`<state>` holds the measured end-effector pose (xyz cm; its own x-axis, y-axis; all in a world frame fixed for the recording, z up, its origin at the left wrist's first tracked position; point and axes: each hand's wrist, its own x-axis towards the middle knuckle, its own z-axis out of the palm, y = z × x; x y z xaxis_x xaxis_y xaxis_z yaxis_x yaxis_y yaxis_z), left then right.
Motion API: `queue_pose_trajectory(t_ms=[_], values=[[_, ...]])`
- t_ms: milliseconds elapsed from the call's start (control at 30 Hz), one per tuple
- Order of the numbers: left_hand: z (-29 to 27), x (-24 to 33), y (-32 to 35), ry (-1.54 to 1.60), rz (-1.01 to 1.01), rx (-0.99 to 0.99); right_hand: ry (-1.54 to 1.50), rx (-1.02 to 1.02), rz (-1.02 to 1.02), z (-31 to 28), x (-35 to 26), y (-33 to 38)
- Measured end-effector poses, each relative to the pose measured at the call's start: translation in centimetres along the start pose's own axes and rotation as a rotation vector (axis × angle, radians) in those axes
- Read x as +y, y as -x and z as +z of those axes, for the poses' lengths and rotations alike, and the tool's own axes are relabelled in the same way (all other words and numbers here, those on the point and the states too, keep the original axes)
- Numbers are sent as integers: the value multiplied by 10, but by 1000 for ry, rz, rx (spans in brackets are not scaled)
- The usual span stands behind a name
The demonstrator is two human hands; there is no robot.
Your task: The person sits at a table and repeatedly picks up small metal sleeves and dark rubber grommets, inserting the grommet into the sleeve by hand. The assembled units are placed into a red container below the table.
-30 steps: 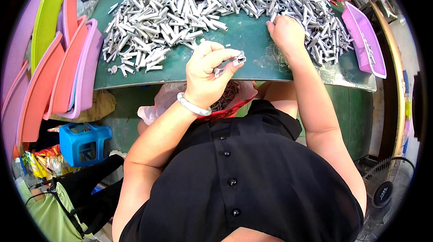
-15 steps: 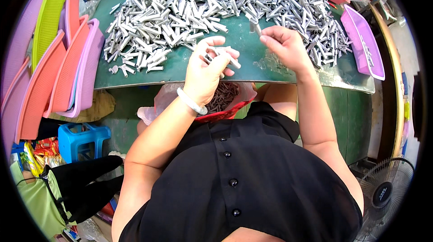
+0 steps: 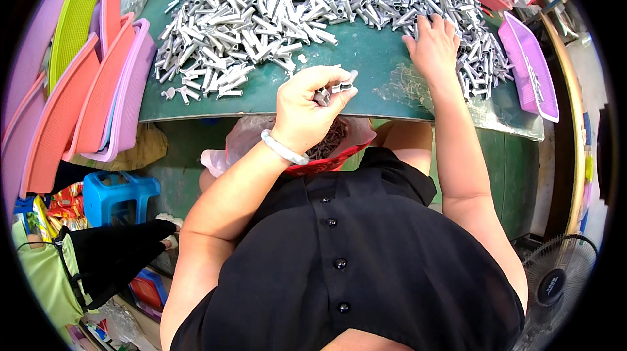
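Short grey metal tubes (image 3: 261, 17), many with a flattened or flared end, lie in a big loose pile on the green table. My left hand (image 3: 307, 106) is closed over the table's front edge with several of these tubes (image 3: 341, 87) in its fingers; one sticks out between thumb and fingertips. Farther right, my right hand (image 3: 434, 53) lies palm down at the near side of the pile. Its fingers are stretched apart and touch the tubes, with nothing visibly gripped. Below my left hand, a red-rimmed bag or basin (image 3: 356, 155) holds dark brown pieces (image 3: 330, 140).
A purple basket (image 3: 530, 70) with a few tubes in it stands at the table's right edge. Stacked plastic baskets (image 3: 81, 102) lean on the left. A blue stool (image 3: 121, 194), a person in a green top (image 3: 49, 272) and a fan (image 3: 558, 279) are nearby.
My right hand has moved away and right, from bare tabletop onto the pile; the tube at its fingertips is no longer there. My left hand has shifted slightly right and its fingers have turned.
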<state>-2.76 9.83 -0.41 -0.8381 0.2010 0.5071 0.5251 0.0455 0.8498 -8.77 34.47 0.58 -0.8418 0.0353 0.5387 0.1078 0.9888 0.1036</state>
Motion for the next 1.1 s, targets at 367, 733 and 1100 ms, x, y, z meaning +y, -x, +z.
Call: queue_pose_trajectory(t_ms=[367,733,1100], values=[[-12,15,2,-248,29,-73,-1,-59,-82,13,11,-3],[-55,-4,55,-777,-169,-541,37,-17,-88,6,22,-11],[-40,-2,38,-405,-290,-478,-294,-145,-129,4,24,-27]])
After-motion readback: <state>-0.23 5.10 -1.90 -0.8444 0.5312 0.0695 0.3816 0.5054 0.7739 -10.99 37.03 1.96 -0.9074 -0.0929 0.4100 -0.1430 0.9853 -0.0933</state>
